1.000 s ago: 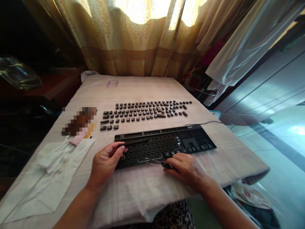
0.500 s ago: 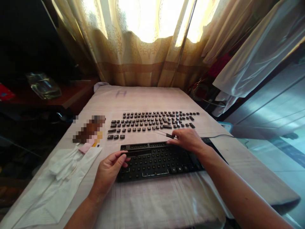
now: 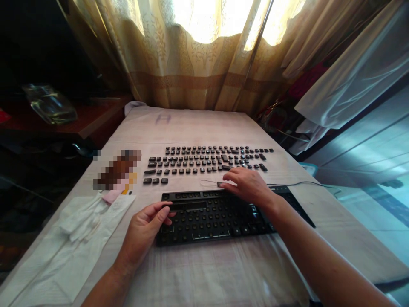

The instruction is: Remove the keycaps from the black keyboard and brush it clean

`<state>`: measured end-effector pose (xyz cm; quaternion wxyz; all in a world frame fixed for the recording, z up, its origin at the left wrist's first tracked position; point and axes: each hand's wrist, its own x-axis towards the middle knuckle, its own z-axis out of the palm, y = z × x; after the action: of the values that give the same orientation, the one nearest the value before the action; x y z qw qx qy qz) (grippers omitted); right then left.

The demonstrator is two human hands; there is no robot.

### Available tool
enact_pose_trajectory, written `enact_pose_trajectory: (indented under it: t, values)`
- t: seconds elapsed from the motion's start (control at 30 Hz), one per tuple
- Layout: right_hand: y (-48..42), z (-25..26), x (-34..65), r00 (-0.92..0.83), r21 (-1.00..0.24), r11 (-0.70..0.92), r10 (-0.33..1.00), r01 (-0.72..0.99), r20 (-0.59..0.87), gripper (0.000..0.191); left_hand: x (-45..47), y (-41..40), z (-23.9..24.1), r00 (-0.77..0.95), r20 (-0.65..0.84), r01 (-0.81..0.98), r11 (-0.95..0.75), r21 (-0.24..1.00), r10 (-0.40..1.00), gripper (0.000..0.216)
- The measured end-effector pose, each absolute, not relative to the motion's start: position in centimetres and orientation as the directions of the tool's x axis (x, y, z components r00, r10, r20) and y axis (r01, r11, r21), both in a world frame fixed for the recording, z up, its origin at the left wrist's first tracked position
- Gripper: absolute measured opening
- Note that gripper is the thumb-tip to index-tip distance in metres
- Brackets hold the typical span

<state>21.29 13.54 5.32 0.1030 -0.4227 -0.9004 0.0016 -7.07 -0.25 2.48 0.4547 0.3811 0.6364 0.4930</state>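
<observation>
A black keyboard (image 3: 220, 221) with most of its keycaps off lies before me. My left hand (image 3: 145, 226) pinches one end of a long black spacebar keycap (image 3: 188, 207), held above the keyboard's left part. Past the keyboard's back edge, my right hand (image 3: 244, 184) has its fingers closed at the dark handle of a wire keycap puller (image 3: 209, 183). The puller's wire loop points left, low over the cloth. Rows of loose black keycaps (image 3: 187, 163) lie behind the keyboard, just beyond the right hand.
A pale cloth covers the table (image 3: 204, 128). On the left are crumpled white paper (image 3: 86, 238) and a blurred brown item (image 3: 116, 172). A cable (image 3: 297, 183) runs right from the keyboard. Beyond the table hangs a patterned curtain (image 3: 179, 72); a glass jar (image 3: 51, 106) stands on a side shelf.
My right hand has lowered the keycap puller toward the cloth and turned it flatter, its loop pointing left. The left hand keeps the spacebar in nearly the same place. The view has tilted slightly.
</observation>
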Motion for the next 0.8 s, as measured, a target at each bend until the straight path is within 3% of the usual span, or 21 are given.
enact_pose_trajectory:
  t: [0.07,0.13,0.23,0.3,0.4,0.5,0.8]
  values:
    - [11.3,5.4,20.3,-0.591,-0.387,0.653,0.756,0.651,0.282,0.022,-7.1,-0.3,2.5,-0.289,-0.191,0.057,0.216,0.975,0.938,0.053]
    - [9.1,5.3,19.1,-0.596,-0.629,0.565,0.779,0.534,0.195,0.026,-7.2,-0.3,2.5,-0.281,-0.174,0.074,0.202,0.976,0.944,0.052]
    - [6.8,4.6,17.4,-0.591,-0.841,0.340,0.806,0.421,0.030,0.030,-7.2,-0.5,2.3,-0.262,-0.155,0.080,0.181,0.980,0.953,0.050]
    - [6.1,4.1,17.1,-0.579,-0.913,0.192,0.813,0.359,-0.057,0.030,-7.1,-0.7,2.2,-0.245,-0.134,0.094,0.161,0.982,0.960,0.049]
    - [5.9,3.8,18.1,-0.559,-0.946,0.117,0.826,0.303,-0.077,0.028,-6.8,-1.1,2.4,-0.169,-0.078,0.194,0.110,0.975,0.983,0.045]
    - [5.7,4.0,20.2,-0.523,-0.925,0.217,0.852,0.313,0.023,0.024,-6.1,-1.5,2.9,-0.030,0.023,0.376,-0.010,0.927,0.999,0.038]
    - [2.7,3.1,23.4,-0.516,-0.646,0.532,0.822,0.548,0.240,0.018,-4.3,-1.8,2.3,0.226,0.270,0.700,-0.349,0.623,0.936,0.026]
